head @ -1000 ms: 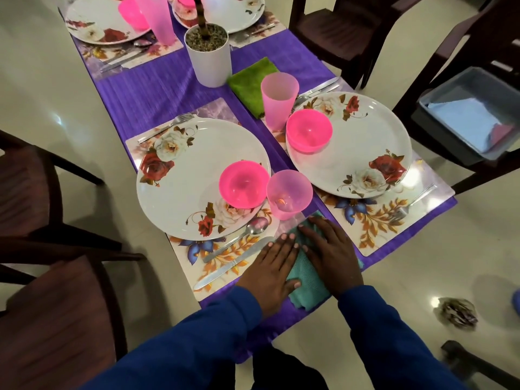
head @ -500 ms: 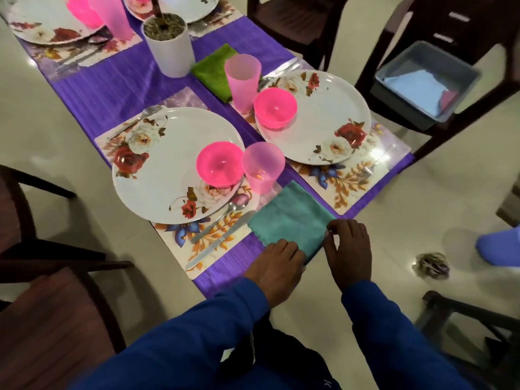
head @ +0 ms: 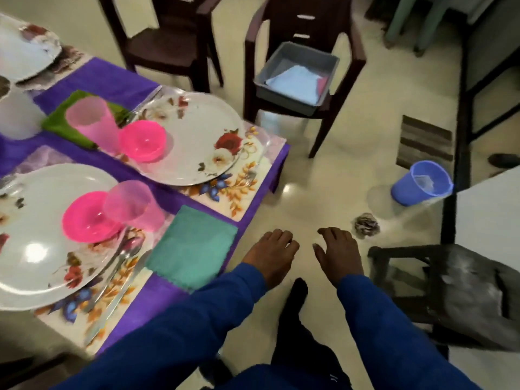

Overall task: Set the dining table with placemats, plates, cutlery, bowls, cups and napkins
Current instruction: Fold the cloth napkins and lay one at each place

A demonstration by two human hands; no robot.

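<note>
Inspecting the near end of the table, we found a folded teal cloth napkin (head: 194, 249) lying flat on the purple table runner (head: 157, 299), just beside a translucent pink plastic cup (head: 135, 205) and between the two floral placemats. We noted a bright pink plastic bowl (head: 87, 218) resting on the near white floral plate (head: 42, 237), with a metal spoon (head: 123, 254) and knife (head: 118, 296) on the placemat beside the plate's edge. A second white floral plate (head: 197, 136) farther along carried its own pink bowl (head: 142, 140). We observed the left hand (head: 271, 253) and right hand (head: 339, 253) off the table, over the pale floor, apart from each other, fingers loosely spread and gripping nothing. A grey plastic tub (head: 298, 77) holding folded cloths sat on a dark brown chair (head: 332, 38) well apart from the hands.
</note>
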